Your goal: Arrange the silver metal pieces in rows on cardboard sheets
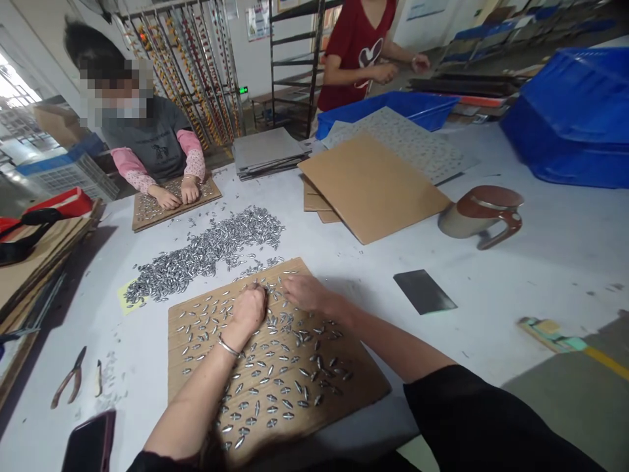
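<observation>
Near edge of the table (540, 262): a brown cardboard board (196, 387) lies flat, its long axis running toward the far left corner, its near corner hidden under the person's sleeve. Small, shiny, pointed-oval metal pieces (275, 380) dot its holes; their exact form is too small to tell. Left hand (249, 309), loosely curled, rests knuckles-up on the pieces at the board's far edge; whether it grips any cannot be told. Right hand (307, 292) lies flat, fingers spread, just beside it. A loose heap (206, 252) of the same pieces lies beyond the board.
</observation>
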`<state>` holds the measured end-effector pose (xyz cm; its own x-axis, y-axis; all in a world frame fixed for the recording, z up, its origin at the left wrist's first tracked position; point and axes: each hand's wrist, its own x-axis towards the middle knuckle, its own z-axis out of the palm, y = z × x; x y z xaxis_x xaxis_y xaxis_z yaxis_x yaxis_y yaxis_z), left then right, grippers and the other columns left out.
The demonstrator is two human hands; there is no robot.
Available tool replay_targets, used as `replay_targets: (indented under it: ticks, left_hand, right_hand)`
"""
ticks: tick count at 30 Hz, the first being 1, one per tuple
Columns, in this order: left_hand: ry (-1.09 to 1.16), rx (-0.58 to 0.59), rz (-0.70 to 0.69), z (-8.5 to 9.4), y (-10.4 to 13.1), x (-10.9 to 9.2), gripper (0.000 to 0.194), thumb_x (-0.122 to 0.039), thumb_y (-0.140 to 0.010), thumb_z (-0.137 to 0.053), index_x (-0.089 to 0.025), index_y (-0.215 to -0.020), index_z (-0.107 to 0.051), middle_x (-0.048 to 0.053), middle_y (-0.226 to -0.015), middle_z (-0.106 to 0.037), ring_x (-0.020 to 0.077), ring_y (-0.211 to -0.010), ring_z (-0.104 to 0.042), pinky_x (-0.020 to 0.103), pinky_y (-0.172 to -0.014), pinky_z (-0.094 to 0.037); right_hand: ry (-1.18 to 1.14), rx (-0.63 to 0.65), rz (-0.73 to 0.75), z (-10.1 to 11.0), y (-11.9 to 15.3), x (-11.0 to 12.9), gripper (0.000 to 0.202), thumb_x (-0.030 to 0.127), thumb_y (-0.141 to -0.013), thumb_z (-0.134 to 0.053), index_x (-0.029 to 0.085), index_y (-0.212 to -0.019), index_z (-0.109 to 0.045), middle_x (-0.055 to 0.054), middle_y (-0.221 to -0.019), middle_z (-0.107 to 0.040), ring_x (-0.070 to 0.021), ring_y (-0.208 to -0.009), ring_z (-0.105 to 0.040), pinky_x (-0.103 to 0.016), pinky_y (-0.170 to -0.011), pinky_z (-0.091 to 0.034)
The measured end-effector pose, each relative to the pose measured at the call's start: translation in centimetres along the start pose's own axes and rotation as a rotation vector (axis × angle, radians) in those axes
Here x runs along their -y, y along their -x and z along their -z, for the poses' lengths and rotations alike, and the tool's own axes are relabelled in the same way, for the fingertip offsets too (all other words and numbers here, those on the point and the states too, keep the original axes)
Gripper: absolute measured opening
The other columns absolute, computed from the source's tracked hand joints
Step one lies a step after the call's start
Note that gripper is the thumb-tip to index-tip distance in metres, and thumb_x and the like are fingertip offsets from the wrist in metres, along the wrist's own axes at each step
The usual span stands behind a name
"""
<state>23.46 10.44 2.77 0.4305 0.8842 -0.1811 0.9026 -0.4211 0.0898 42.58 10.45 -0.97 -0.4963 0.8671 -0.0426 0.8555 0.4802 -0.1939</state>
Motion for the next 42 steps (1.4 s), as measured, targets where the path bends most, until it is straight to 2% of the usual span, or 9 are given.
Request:
replay_targets:
  ticks: [4, 8, 12, 16, 19, 25, 32, 39, 42]
  left_hand:
    - [0.038, -0.020, -0.022, 0.1, 0.2, 0.1, 0.028, -0.018, -0.100, -0.041, -0.013, -0.101, -0.069, 0.015, -0.106, -0.071, 0.0214, -0.091, -0.070, 0.031, -0.082, -0.052]
    - [0.104, -0.015, -0.068, -0.5, -0.1, -0.2, 0.025, -0.019, -0.098, -0.047, -0.015, -0.093, -0.071, 0.012, -0.101, -0.072, 0.0199, -0.089, -0.069, 0.028, -0.080, -0.051]
    - [0.167, -0.007, -0.087, -1.0, -1.0, -0.4, 0.022, -0.013, -0.092, -0.050, -0.017, -0.086, -0.071, 0.009, -0.091, -0.074, 0.0186, -0.082, -0.068, 0.027, -0.077, -0.050]
    - [0.214, -0.031, -0.076, -0.5, -0.9, -0.1, 0.022, -0.009, -0.090, -0.051, -0.016, -0.084, -0.071, 0.009, -0.089, -0.073, 0.0191, -0.083, -0.067, 0.027, -0.077, -0.050]
    - [0.245, -0.061, -0.073, 0.0, 0.2, 0.4, 0.022, -0.013, -0.095, -0.049, -0.016, -0.088, -0.070, 0.010, -0.095, -0.073, 0.0191, -0.087, -0.067, 0.028, -0.081, -0.049]
    - [0.319, -0.058, -0.082, 0.5, 3.4, 1.9, 0.021, -0.010, -0.092, -0.052, -0.018, -0.079, -0.066, 0.006, -0.087, -0.071, 0.0174, -0.081, -0.065, 0.026, -0.077, -0.049]
    - [0.351, -0.025, -0.049, 0.1, 6.7, 1.5, 0.021, -0.011, -0.094, -0.049, -0.018, -0.081, -0.065, 0.008, -0.094, -0.070, 0.0181, -0.082, -0.065, 0.027, -0.074, -0.050]
    - [0.380, -0.068, -0.019, -0.4, 8.5, 2.4, 0.021, -0.016, -0.096, -0.048, -0.018, -0.086, -0.066, 0.008, -0.097, -0.070, 0.0190, -0.084, -0.065, 0.030, -0.079, -0.051]
    - [0.397, -0.133, 0.011, -0.4, 9.3, 3.1, 0.021, -0.017, -0.096, -0.048, -0.018, -0.083, -0.065, 0.008, -0.093, -0.069, 0.0194, -0.082, -0.065, 0.031, -0.077, -0.052]
  right_hand:
    - [0.031, -0.042, -0.057, 0.0, 1.4, 0.2, 0.019, 0.015, -0.098, -0.049, 0.015, -0.100, -0.067, -0.010, -0.098, -0.067, -0.0205, -0.088, -0.060, -0.029, -0.078, -0.042]
    - [0.054, -0.029, -0.046, 0.4, 3.1, 0.9, 0.023, 0.010, -0.096, -0.046, 0.016, -0.092, -0.069, -0.011, -0.097, -0.065, -0.0189, -0.084, -0.056, -0.029, -0.076, -0.040]
    - [0.023, -0.026, -0.088, 1.1, 3.9, 2.0, 0.028, 0.020, -0.102, -0.044, 0.018, -0.091, -0.070, -0.008, -0.096, -0.064, -0.0171, -0.080, -0.056, -0.029, -0.072, -0.038]
    - [-0.038, 0.012, -0.072, 0.9, 3.5, 3.2, 0.031, 0.027, -0.103, -0.044, 0.018, -0.091, -0.071, -0.008, -0.096, -0.066, -0.0175, -0.080, -0.058, -0.029, -0.072, -0.039]
    - [-0.054, 0.056, -0.078, 0.6, 3.0, 3.6, 0.027, 0.023, -0.101, -0.047, 0.016, -0.092, -0.071, -0.009, -0.096, -0.067, -0.0182, -0.082, -0.060, -0.028, -0.071, -0.038]
    - [-0.046, 0.084, -0.040, 0.9, 2.6, 3.5, 0.018, 0.020, -0.097, -0.051, 0.014, -0.094, -0.068, -0.011, -0.099, -0.069, -0.0198, -0.084, -0.060, -0.029, -0.068, -0.035]
    - [0.106, 0.044, 0.057, 1.4, 2.6, 4.2, 0.023, 0.006, -0.093, -0.047, 0.013, -0.093, -0.069, -0.014, -0.097, -0.066, -0.0229, -0.086, -0.058, -0.032, -0.072, -0.035]
    - [-0.010, 0.036, 0.064, 1.1, 3.4, 4.4, 0.028, 0.024, -0.103, -0.045, 0.016, -0.092, -0.069, -0.010, -0.097, -0.065, -0.0180, -0.079, -0.056, -0.029, -0.069, -0.033]
    - [-0.018, 0.053, 0.108, 0.5, 3.2, 4.9, 0.022, 0.019, -0.100, -0.048, 0.016, -0.092, -0.068, -0.009, -0.097, -0.065, -0.0189, -0.085, -0.057, -0.029, -0.071, -0.034]
